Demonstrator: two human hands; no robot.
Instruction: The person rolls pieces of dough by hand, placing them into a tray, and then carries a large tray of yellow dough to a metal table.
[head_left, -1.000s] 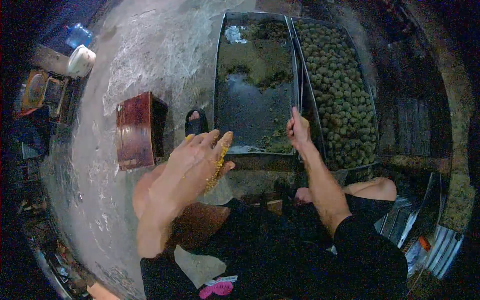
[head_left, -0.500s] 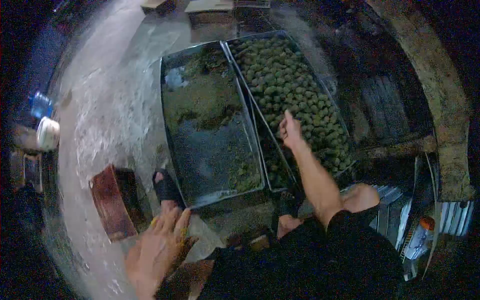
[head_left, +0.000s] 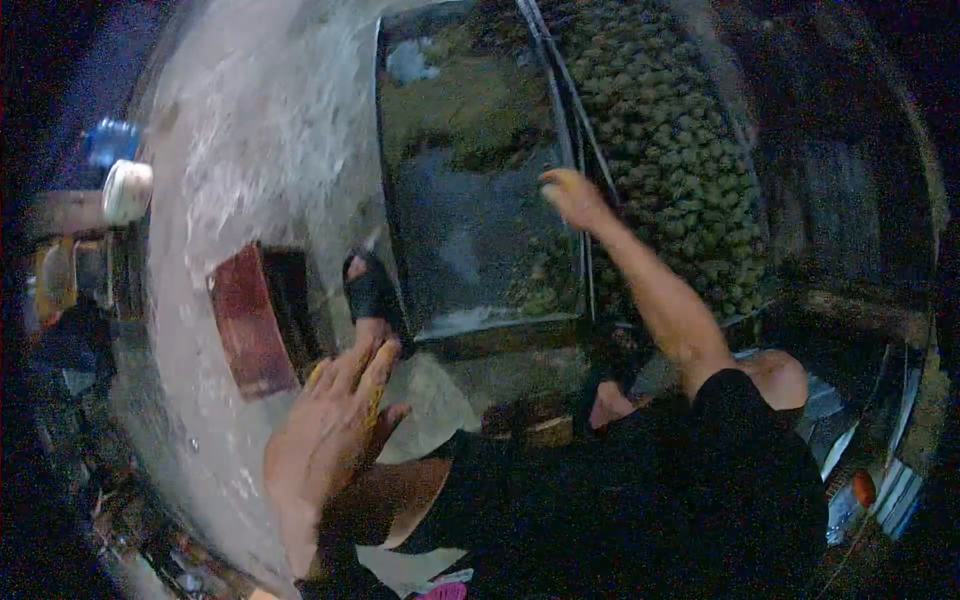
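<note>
My left hand [head_left: 335,425] is in front of my left knee, its fingers stretched out and yellow smears along them. It holds nothing that I can see. My right hand [head_left: 575,200] hovers over the right side of a shallow metal tray [head_left: 450,225]. Its fingers are curled together, and motion blur hides what is in them. Greenish-brown crumbly material [head_left: 470,105] covers the far part of this tray, with a smaller heap [head_left: 545,285] in the near right corner. Alongside on the right, a second tray holds many small round greenish balls [head_left: 670,150].
A reddish-brown box [head_left: 250,320] lies on the wet-looking floor [head_left: 260,150] at the left. Farther left are a white tub [head_left: 128,192] and a blue water bottle [head_left: 112,142]. My left foot [head_left: 368,285] in a dark sandal stands beside the tray.
My right hand has moved left from above the round balls to over the tray of crumbly material. The view has shifted, so the trays sit higher and farther right. My left hand stays by the knee.
</note>
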